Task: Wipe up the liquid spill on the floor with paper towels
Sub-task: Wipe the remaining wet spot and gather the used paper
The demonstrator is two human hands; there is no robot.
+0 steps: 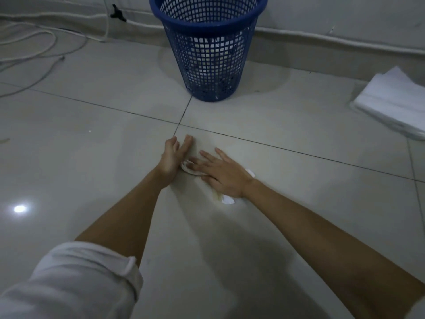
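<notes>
Hands first: your right hand [222,173] lies flat, fingers spread, pressing a crumpled, damp paper towel [192,170] onto the glossy floor tiles [92,157]. Your left hand [171,157] stands on edge beside it, fingers straight, grasping nothing. Pale liquid [216,194] pools under your right wrist. Behind stand a blue mesh basket [208,54] and a stack of white towels [393,102]
</notes>
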